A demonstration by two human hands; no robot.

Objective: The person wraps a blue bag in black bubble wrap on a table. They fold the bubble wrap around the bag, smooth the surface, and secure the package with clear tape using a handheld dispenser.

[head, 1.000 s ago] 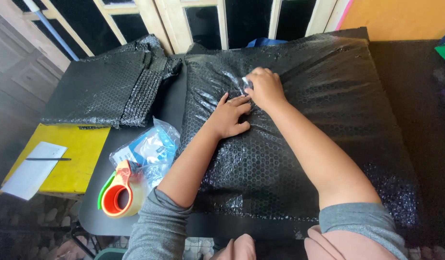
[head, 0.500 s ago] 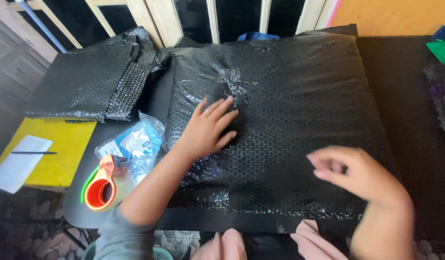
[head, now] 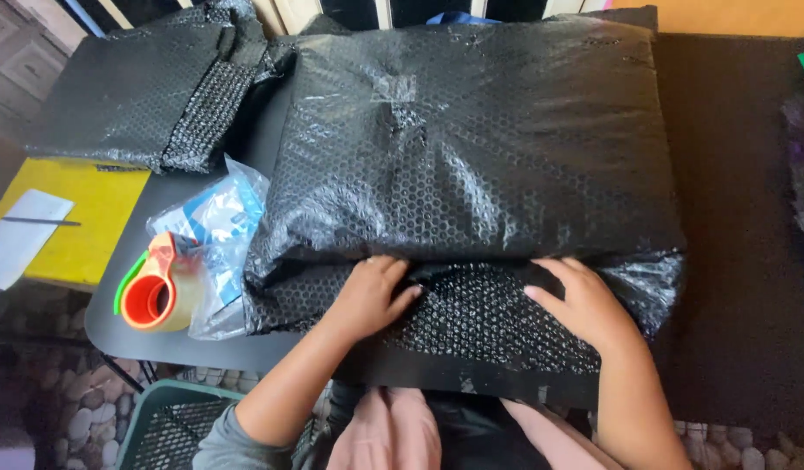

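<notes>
pressing black bubble-wrap bundle (head: 472, 165) | glossy, taped, bulging | both hands flat

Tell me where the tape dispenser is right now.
In the head view the tape dispenser sits at the table's left front edge, against the clear plastic bag, left of the left hand.

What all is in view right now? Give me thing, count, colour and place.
parcel: 1, black bubble wrap, large, centre of table
folded wrap: 1, black bubble wrap, far left
tape dispenser: 1, orange and green, left of parcel near table edge
plastic bag: 1, clear and blue, between dispenser and parcel
yellow board: 1, yellow, left edge
paper: 1, white, on the board, with a pen on it
table: 1, black
basket: 1, green mesh, below the table
left hand: on the parcel's near edge
right hand: on the parcel's near edge
</notes>
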